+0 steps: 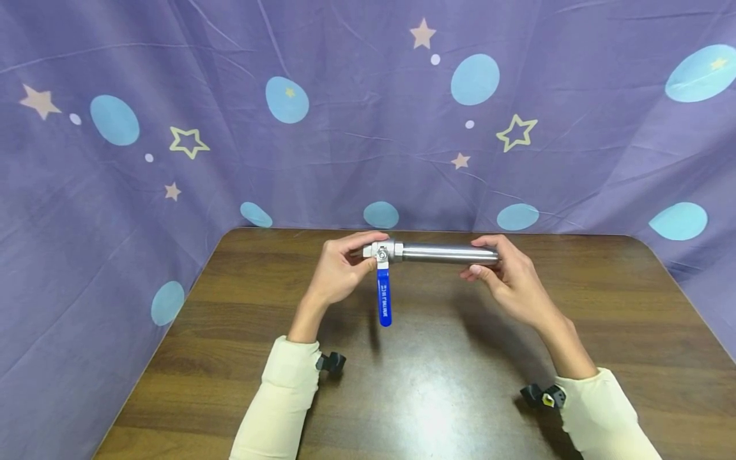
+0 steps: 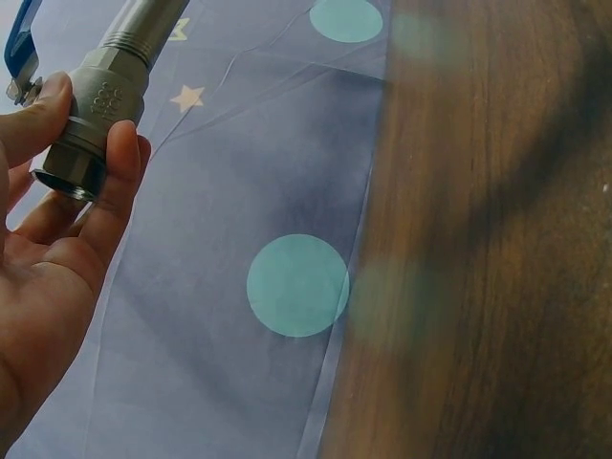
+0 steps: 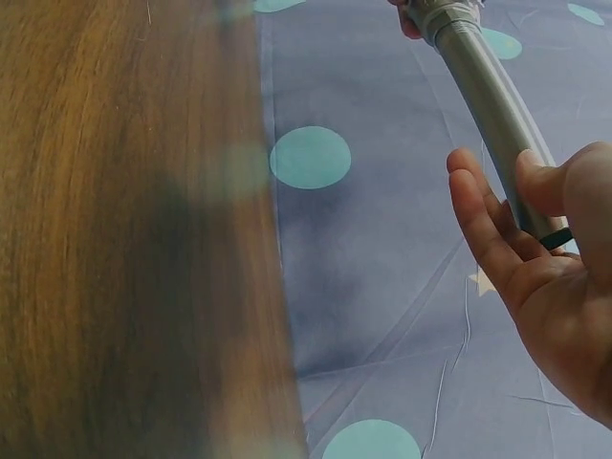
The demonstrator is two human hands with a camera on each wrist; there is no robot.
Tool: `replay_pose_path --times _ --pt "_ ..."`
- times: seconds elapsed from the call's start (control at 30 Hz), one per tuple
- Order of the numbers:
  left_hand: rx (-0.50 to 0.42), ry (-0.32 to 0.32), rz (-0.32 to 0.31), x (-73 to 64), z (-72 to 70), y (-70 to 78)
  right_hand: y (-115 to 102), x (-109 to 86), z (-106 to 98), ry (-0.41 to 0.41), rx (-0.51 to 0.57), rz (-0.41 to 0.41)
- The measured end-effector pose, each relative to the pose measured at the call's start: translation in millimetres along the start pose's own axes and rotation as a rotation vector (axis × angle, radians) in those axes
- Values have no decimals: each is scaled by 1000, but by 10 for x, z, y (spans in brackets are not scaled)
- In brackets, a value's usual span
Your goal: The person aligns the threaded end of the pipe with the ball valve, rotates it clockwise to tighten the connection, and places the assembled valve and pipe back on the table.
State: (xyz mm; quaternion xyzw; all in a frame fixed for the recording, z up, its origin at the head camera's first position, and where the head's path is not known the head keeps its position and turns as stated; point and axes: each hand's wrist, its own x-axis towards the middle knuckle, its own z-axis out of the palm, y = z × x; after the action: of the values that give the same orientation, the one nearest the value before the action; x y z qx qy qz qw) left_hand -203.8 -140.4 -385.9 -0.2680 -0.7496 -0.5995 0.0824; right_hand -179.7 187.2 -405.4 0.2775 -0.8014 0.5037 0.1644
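A steel ball valve (image 1: 391, 249) with a blue lever handle (image 1: 384, 297) is joined to a long steel pipe (image 1: 437, 253), held level above the table. My left hand (image 1: 339, 268) pinches the valve body between thumb and fingers; in the left wrist view the valve's open end (image 2: 72, 177) faces me. The blue lever points toward me in the head view. At the pipe's far right end, my right hand (image 1: 514, 278) grips it with thumb and fingers. In the right wrist view the thumb lies along the pipe (image 3: 492, 105), and a dark ring shows near its end.
A brown wooden table (image 1: 425, 358) lies under both hands, with glare near its front. A purple curtain (image 1: 345, 160) with stars and ovals hangs behind the table and along its sides. Black camera mounts (image 1: 331, 363) sit at both wrists.
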Motion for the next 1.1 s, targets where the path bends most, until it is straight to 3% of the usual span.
replay_pose_path --times 0.8,1.1 --pt "4 -7 14 11 17 8 19 9 -42 -46 16 75" --pt "0 -6 8 0 21 4 31 -3 -43 -35 -7 68"
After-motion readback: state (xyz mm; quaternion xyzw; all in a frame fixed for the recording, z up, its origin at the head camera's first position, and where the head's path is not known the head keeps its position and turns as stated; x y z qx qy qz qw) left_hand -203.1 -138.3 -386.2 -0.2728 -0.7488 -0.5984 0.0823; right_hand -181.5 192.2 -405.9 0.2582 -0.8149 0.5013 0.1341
